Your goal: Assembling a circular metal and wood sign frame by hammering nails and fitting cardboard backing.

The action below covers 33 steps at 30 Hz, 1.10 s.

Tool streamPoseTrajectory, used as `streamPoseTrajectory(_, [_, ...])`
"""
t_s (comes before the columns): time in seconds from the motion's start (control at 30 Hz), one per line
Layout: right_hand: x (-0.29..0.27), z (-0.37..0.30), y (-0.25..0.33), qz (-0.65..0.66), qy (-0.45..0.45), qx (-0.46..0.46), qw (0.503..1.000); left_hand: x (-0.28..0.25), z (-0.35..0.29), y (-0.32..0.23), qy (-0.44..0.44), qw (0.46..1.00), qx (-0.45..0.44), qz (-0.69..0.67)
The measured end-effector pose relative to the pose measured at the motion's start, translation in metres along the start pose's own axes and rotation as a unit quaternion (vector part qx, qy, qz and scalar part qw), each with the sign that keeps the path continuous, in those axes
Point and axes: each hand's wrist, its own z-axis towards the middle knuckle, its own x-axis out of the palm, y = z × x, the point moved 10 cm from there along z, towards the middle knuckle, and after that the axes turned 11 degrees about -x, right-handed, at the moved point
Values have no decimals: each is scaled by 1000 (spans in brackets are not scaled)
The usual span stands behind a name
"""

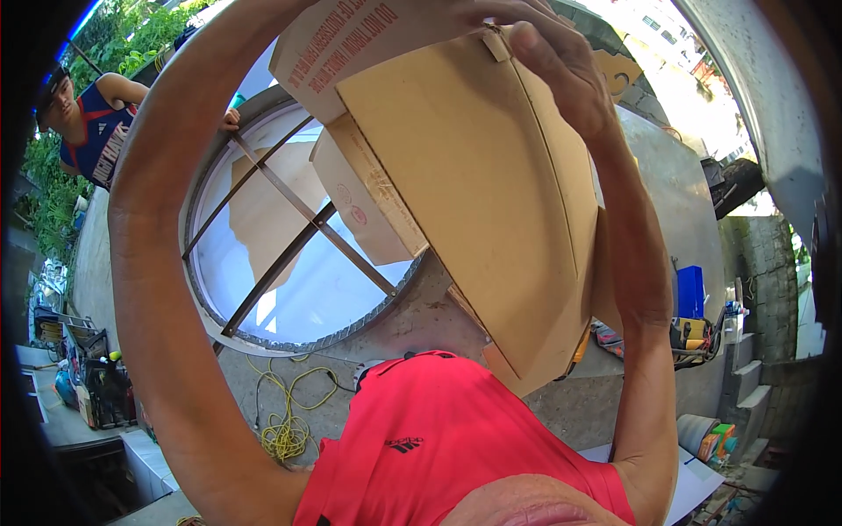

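A large brown cardboard box (474, 175) with its flaps folded out is held up in front of me, tilted. Across its top edge lies my right hand (561, 70), thumb on the near side and fingers curled over, gripping it. My left arm curves up past the box's left side, and its hand is cut off by the top of the picture. A pale printed flap (342, 53) sticks out at the upper left of the box. Behind it is a round metal frame (351, 254) with crossing bars over a white sheet, with a torn cardboard piece (263, 210) by the bars.
At the left another person (96, 123) rests a hand on the round frame's rim. A yellow cord (285, 430) lies coiled on the concrete floor. To the right are a blue box (690, 292), tools and concrete steps (750, 394). Equipment (92, 386) stands at the lower left.
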Motion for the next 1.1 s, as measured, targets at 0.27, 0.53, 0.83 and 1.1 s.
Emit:
streamPoseTrajectory(0.27, [21,14,-17,135,-90,184,969,-8,-15,20,-41,997,-11,-72])
streamPoseTrajectory(0.53, [44,10,43,380,-53,43,923,-31,-78,110,-220,944,73,234])
streamPoseTrajectory(0.83, [-35,-5,78,341,2,-45,939,-59,-185,268,-108,879,-200,419])
streamPoseTrajectory(1.1, [-92,-17,44,291,33,-19,956,-140,-362,383,-57,759,-598,250])
